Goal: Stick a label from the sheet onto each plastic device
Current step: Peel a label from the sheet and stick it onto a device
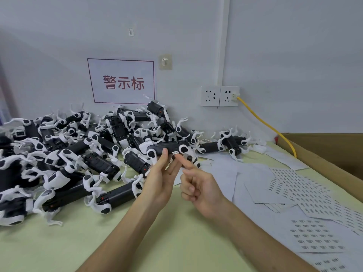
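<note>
Pressure is applied by the right hand (196,185): its index finger is stretched out onto a small white label (175,152), while its other fingers are curled into the palm and hold nothing. The label is laid on the dark body of a plastic device (167,148). This device is pinched from below in the upturned fingers of the left hand (161,179) and raised above the table (176,242), probably so that its face is turned toward the finger and braced against the push. Behind and to the left, a pile of devices (78,154) is heaped against the wall. Label sheets (306,195) are spread on the right side of the table, near the right hand, presumably so that labels can be taken easily.
</note>
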`<state>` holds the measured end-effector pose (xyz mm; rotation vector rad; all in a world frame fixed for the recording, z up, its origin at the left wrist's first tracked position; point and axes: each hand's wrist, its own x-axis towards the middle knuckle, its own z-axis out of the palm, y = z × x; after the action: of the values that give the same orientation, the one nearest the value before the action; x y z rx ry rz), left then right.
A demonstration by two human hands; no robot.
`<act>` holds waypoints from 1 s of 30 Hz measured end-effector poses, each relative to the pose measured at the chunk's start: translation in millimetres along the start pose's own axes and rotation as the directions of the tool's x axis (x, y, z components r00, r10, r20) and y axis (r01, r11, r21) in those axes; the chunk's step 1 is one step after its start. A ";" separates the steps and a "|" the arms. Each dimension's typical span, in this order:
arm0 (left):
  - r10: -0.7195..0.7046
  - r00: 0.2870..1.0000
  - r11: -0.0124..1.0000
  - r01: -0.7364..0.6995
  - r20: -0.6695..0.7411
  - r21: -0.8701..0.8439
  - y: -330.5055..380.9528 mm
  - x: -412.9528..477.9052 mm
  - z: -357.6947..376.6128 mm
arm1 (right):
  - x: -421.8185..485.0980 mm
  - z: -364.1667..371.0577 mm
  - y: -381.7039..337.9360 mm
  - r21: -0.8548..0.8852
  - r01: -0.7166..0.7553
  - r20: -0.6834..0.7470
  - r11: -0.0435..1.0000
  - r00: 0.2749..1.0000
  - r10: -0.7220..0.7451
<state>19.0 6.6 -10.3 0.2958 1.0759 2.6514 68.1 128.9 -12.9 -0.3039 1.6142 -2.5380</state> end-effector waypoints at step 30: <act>0.232 0.960 0.966 -0.209 -0.156 0.155 -6.3 2.4 -4.0 | -2.6 1.9 -4.9 0.098 -0.056 0.012 0.994 0.998 0.055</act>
<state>16.6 9.1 -17.3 0.2280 1.3563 2.8480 71.1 129.8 -8.0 -0.2570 1.4680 -2.5598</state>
